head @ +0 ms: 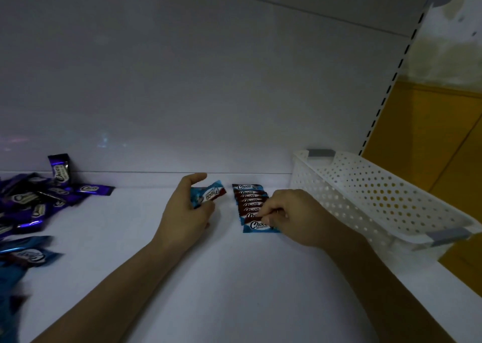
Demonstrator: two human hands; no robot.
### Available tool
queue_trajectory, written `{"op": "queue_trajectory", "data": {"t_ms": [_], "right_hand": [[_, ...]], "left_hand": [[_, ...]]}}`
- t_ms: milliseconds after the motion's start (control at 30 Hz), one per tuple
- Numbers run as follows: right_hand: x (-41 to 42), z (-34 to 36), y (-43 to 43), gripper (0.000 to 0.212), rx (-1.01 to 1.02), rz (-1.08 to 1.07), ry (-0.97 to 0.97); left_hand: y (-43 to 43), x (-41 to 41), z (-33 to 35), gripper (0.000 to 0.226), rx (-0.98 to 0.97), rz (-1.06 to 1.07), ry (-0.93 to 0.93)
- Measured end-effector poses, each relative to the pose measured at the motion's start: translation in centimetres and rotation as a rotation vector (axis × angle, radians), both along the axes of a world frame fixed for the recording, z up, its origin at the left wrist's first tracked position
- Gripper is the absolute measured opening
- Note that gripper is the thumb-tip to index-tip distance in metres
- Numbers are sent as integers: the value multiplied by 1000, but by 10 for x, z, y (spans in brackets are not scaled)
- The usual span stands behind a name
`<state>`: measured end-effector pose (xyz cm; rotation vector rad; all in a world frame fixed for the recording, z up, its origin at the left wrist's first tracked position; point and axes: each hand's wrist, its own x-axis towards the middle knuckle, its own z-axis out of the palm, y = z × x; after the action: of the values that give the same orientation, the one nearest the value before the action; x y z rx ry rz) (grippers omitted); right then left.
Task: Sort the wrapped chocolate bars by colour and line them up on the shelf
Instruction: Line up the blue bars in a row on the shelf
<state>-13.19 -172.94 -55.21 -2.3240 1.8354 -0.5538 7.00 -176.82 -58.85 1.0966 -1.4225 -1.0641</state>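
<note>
Left hand (186, 213) grips a blue chocolate bar (211, 194) angled up-right. Right hand (296, 216) pinches the front bar (255, 225), lying crosswise, of a row (249, 195). Open shelf (234, 290) lies nearer.

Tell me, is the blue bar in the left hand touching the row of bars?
Apart. The head view shows a strip of bare shelf between the blue bar in the left hand and the row of bars.

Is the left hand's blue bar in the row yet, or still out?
Still out: left hand holds blue bar tilted, apart from the row, whose front bar the right hand pinches.
</note>
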Motion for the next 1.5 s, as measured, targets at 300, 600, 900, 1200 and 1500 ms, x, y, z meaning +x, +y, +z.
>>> {"op": "queue_trajectory", "data": {"t_ms": [300,600,900,1200,1500], "right_hand": [[4,-3,-5,20,-184,-2,262],[7,-12,-6,14,-167,-27,201],[5,-14,-6,10,-173,-12,29],[36,-4,2,23,-19,37,-621],[35,4,4,7,140,-89,-1152]], "left_hand": [[3,-2,3,7,-48,-40,-28],[3,-1,4,9,-26,-44,36],[5,-1,6,4,-42,-76,29],[10,0,10,15,-76,-193,33],[10,-3,5,17,-179,-127,-95]]}}
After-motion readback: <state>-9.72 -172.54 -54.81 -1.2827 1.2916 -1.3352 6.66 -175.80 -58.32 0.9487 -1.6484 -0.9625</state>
